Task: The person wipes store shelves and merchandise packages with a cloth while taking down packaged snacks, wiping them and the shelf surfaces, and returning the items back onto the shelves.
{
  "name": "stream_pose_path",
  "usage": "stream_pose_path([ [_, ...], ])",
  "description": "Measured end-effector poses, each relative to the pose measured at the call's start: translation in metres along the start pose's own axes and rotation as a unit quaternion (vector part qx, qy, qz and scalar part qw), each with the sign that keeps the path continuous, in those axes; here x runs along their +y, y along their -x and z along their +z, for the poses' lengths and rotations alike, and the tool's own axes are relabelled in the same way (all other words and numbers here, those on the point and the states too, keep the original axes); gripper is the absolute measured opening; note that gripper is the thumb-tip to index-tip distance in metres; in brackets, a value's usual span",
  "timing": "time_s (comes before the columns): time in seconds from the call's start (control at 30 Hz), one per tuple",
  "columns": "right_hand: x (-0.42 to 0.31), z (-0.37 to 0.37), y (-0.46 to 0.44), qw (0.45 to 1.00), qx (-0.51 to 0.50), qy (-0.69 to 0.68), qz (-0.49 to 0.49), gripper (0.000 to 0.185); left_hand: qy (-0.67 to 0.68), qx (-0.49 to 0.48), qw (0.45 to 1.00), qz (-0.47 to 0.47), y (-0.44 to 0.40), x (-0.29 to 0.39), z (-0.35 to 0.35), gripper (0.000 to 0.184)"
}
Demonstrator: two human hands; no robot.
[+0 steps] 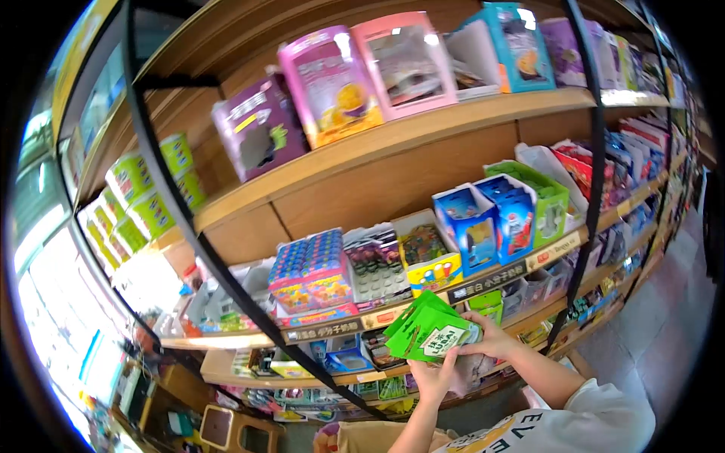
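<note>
Several green snack packets [430, 329] with a white label reading "LUBAI" are fanned out in front of the shelf. My left hand [433, 377] grips their lower edge from below, thumb up against the label. At their right side my right hand [487, 339] is closed around the edge, fingers against the packets. Just behind them, on the shelf, stands a yellow box [436, 272] of small packets. A blue box [467, 226] is beside it, to the right.
Wooden shelves on a black metal frame [226, 275] fill the view. A pink and blue candy display [310, 272] stands left of the packets. Large boxes, including a purple one [332, 87], line the upper shelf. A stool [240, 429] is at lower left, and grey floor [627, 347] shows right.
</note>
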State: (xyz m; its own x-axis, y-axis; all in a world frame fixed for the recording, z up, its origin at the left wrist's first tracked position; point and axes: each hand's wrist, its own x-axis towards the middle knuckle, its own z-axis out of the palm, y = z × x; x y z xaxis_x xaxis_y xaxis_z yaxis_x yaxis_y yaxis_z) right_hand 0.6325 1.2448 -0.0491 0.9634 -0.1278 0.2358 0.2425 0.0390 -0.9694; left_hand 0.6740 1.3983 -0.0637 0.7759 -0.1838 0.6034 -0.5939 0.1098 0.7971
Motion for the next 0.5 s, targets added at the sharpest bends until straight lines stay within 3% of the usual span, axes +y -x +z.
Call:
stream_pose_path([
  [0.07, -0.001, -0.012, 0.014, 0.999, 0.029, -0.040, -0.003, 0.066, 0.001, -0.025, 0.999, 0.023, -0.001, 0.016, 0.015, 0.046],
  [0.17, -0.004, -0.030, 0.038, 0.995, 0.087, -0.050, 0.013, 0.059, 0.129, -0.054, 0.988, -0.066, 0.005, 0.039, 0.039, 0.044],
  [0.4, -0.008, -0.086, 0.094, 0.982, 0.170, -0.086, 0.001, 0.056, 0.177, -0.122, 0.972, -0.090, 0.028, 0.052, 0.108, 0.039],
  [0.5, -0.005, -0.124, 0.130, 0.984, 0.174, -0.026, 0.006, 0.054, 0.120, -0.206, 0.969, -0.064, 0.047, 0.060, 0.140, 0.038],
])
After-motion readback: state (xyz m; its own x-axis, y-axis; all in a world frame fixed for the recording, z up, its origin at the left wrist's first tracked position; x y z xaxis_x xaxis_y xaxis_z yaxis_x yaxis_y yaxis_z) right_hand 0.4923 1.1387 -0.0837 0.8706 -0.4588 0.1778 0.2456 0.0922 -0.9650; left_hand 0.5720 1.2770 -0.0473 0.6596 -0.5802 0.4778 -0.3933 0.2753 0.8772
